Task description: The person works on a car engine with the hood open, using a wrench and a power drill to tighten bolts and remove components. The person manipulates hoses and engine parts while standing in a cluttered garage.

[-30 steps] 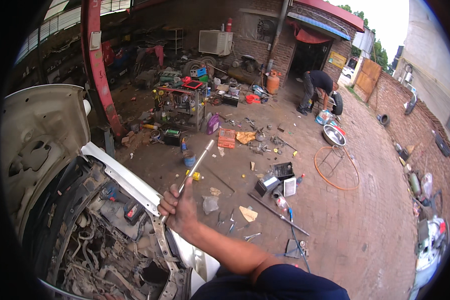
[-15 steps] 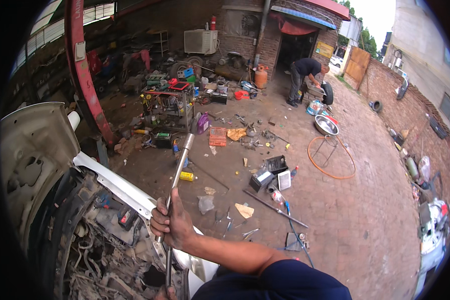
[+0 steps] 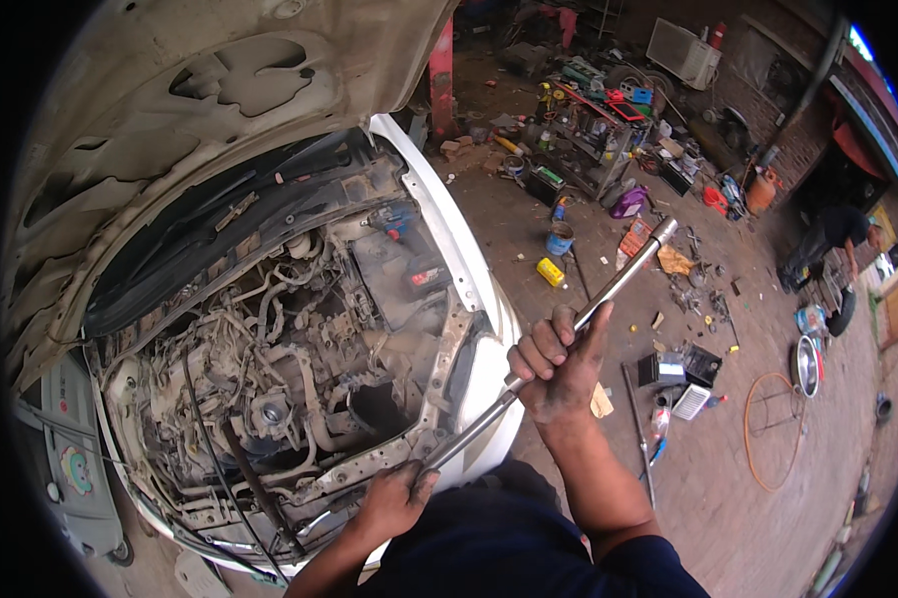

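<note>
Both my hands hold a long steel socket bar (image 3: pixel 623 276) slantwise over the front corner of a white car. My right hand (image 3: pixel 564 364) is wrapped round its middle, and my left hand (image 3: pixel 394 501) grips the lower end. The bar's thicker socket end points up and away to the right. Beside my left hand lies the open engine bay (image 3: pixel 270 399), dusty and full of hoses. A blue power tool (image 3: pixel 394 221) and a red and black battery pack (image 3: pixel 429 278) rest at its far right. A shiny wrench (image 3: pixel 312 522) lies on the front edge.
The raised hood (image 3: pixel 349 60) overhangs the bay at the upper left. On the floor are a yellow bottle (image 3: pixel 551 273), a black battery (image 3: pixel 661 370) and a long rod (image 3: pixel 636 429). A cluttered tool cart (image 3: pixel 608 149) stands farther back. Another person (image 3: pixel 818 244) bends at the far right.
My view has swung left, so the engine bay now fills the left half. My left hand has come fully into sight; the bar tilts more to the right.
</note>
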### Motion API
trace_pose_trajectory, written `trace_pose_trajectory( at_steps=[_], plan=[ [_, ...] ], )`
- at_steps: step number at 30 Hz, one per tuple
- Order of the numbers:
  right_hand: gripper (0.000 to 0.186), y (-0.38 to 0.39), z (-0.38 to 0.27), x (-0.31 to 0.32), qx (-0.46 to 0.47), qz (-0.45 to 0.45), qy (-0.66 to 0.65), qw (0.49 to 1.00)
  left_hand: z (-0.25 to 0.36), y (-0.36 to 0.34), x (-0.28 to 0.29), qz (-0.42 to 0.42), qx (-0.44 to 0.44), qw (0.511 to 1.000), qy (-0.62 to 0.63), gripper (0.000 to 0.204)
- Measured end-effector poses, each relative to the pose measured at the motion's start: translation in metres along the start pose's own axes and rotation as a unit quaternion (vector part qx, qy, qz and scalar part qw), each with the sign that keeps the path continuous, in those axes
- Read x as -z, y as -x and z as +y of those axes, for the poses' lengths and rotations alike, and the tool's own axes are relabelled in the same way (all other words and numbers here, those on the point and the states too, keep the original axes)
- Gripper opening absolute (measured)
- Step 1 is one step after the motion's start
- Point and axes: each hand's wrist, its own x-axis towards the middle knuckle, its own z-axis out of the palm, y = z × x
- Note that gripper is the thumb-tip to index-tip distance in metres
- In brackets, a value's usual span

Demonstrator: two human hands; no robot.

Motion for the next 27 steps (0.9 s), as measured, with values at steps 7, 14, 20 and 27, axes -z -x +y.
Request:
trace_pose_trajectory(
  at_steps=[7, 14, 20, 27],
  plan=[
    [0.064, -0.013, 0.017, 0.005, -0.112, -0.194, -0.017, 0.974, -0.009, 0.012, 0.014, -0.090, 0.085, 0.989, 0.083, 0.041],
    [0.063, -0.009, 0.044, -0.019, -0.101, -0.175, 0.002, 0.979, -0.002, 0.017, 0.020, 0.005, 0.089, 0.995, 0.031, 0.033],
    [0.056, -0.006, 0.051, -0.025, -0.050, -0.163, 0.066, 0.983, -0.006, 0.001, 0.007, 0.011, 0.071, 0.996, 0.057, 0.039],
    [0.046, 0.001, 0.028, -0.003, 0.015, -0.041, 0.073, 0.996, 0.032, -0.059, 0.006, -0.048, 0.001, 0.992, 0.120, 0.035]
  ],
)
